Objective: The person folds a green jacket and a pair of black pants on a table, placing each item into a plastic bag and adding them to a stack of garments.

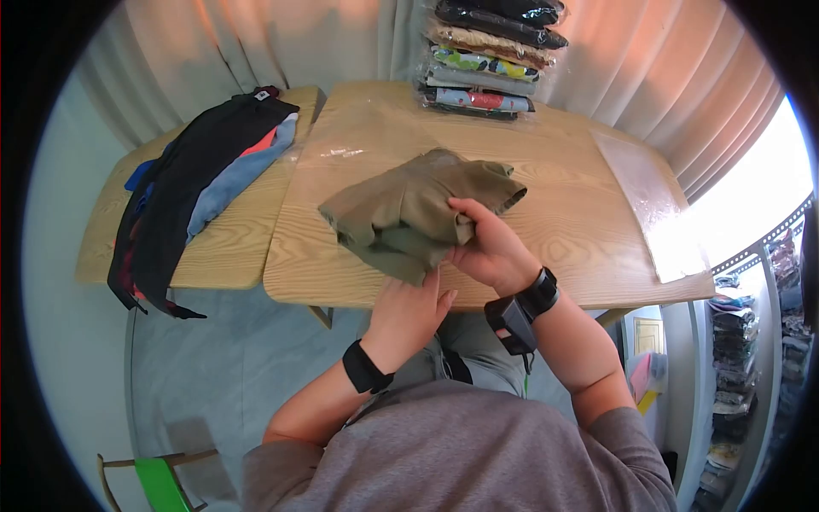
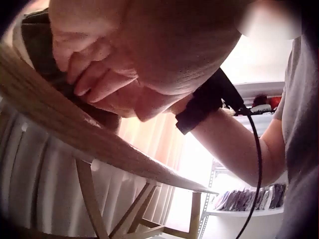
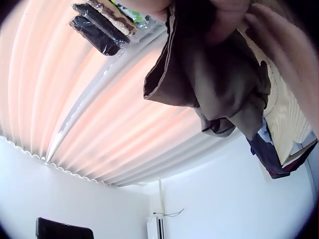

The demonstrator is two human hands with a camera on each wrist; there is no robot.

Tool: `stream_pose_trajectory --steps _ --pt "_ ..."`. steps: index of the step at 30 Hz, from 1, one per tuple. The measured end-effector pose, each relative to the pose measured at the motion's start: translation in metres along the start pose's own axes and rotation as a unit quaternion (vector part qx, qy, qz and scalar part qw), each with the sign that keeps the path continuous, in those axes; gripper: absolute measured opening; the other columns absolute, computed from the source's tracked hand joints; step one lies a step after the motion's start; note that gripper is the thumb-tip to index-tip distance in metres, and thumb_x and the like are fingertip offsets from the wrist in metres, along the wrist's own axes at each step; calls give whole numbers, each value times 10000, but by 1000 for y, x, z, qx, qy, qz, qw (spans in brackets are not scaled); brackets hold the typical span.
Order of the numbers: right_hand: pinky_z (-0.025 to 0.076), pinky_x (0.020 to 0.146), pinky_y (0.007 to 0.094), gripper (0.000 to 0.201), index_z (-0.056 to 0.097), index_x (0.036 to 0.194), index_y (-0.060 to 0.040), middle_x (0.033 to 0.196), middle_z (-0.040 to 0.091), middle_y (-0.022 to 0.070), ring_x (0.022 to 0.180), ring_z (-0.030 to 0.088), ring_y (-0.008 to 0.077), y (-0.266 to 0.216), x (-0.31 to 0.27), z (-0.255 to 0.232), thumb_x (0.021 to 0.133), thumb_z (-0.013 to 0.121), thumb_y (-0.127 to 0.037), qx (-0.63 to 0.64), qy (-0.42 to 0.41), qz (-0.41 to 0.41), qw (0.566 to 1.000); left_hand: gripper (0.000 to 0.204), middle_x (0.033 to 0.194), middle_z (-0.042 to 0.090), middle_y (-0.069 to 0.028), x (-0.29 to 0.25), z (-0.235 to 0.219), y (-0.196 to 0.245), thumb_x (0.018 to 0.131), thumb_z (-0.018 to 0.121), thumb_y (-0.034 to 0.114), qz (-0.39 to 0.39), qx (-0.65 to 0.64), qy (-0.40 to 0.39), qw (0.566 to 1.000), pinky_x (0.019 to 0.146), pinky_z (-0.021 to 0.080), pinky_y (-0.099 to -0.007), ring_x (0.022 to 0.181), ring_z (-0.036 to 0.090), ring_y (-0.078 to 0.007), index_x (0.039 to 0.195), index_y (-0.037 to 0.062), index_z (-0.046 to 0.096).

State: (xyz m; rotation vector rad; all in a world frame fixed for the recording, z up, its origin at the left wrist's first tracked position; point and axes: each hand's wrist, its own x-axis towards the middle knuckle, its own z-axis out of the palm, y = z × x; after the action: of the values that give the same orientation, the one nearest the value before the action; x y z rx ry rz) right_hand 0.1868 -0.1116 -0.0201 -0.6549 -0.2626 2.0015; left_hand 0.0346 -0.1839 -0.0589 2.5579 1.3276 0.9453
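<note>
An olive-green cloth garment (image 1: pixel 401 209), bunched and folded, hangs over the near middle of the table. My right hand (image 1: pixel 495 252) pinches its right side, thumb on top and fingers partly beneath; in the right wrist view the dark cloth (image 3: pixel 214 74) drapes down from the fingers, a stitched hem showing. At the garment's lower edge is my left hand (image 1: pixel 405 316), its fingertips tucked against the cloth. The left wrist view shows the curled fingers of this hand (image 2: pixel 114 64) beside the dark fabric (image 2: pixel 42 55), close over the table edge.
A pile of clothes, black on top (image 1: pixel 217 136), lies on the left table (image 1: pixel 230 247). Bagged folded garments (image 1: pixel 490 64) are stacked at the back of the main table (image 1: pixel 563 247). Clear plastic bags (image 1: pixel 640 196) lie at right. Shelves of packed clothes (image 1: pixel 734 367) stand at far right.
</note>
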Motion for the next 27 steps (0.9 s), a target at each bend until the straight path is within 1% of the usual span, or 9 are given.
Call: stream_pose_trajectory --steps 3,5,9,13,16,18,21,24,27 --pt "485 916 390 306 468 1191 11 1167 575 124 1046 581 250 11 -7 -2 930 507 -143 -23 5 21 999 467 1098 578 -161 3 16 -4 812 626 289 -46 35 14 998 808 455 -422 968 575 -353 1186 32 514" --pt "447 987 423 331 458 1212 27 1218 553 142 1107 557 272 18 -13 -5 930 508 -139 -44 -15 56 997 374 1051 602 -135 0 22 -4 833 608 325 -70 21 58 996 796 464 -418 973 579 -326 1118 84 589" --pt "436 991 450 357 429 1244 33 1265 510 155 1143 523 298 28 -14 -18 920 504 -96 -55 8 56 997 421 1115 594 -108 -5 30 -16 804 641 321 -58 4 62 996 825 462 -416 1012 570 -313 1149 93 567" --pt "441 986 447 324 454 1211 35 1244 526 154 1128 534 294 29 -17 -20 911 509 -73 -40 17 77 996 394 1133 597 -82 -2 32 -21 799 651 321 -70 -52 61 994 850 461 -401 1041 565 -287 1138 129 591" --pt "448 978 436 287 480 1176 31 1214 544 154 1116 543 286 23 -12 -12 908 512 -68 -37 40 50 997 406 1148 594 -75 4 25 -23 800 651 315 -47 -39 63 996 864 456 -397 1049 564 -282 1156 133 584" --pt "454 971 428 261 498 1152 29 1182 563 152 1103 552 282 19 -9 -8 909 512 -68 -36 4 19 999 414 1153 592 -75 7 23 -28 801 650 312 -36 -23 55 998 870 453 -397 1053 563 -280 1166 131 579" --pt "465 950 413 257 501 1141 45 1171 568 157 1072 568 280 18 -8 4 916 508 -78 -34 -4 30 999 465 1170 596 -51 8 23 -39 805 645 415 -61 -75 37 995 872 458 -402 1073 567 -255 1184 155 572" --pt "452 970 386 274 498 1164 49 1156 579 153 1056 579 266 29 1 0 920 506 -76 -62 48 51 996 429 1149 610 -53 6 27 -40 803 646 408 -47 -26 57 997 863 462 -399 1060 575 -250 1147 157 599" --pt "462 949 376 269 514 1142 49 1110 598 176 1036 585 271 37 14 0 928 515 -114 -64 40 69 995 404 1023 657 -78 4 30 -39 812 619 426 -57 23 80 995 795 495 -404 946 625 -281 1112 154 620"
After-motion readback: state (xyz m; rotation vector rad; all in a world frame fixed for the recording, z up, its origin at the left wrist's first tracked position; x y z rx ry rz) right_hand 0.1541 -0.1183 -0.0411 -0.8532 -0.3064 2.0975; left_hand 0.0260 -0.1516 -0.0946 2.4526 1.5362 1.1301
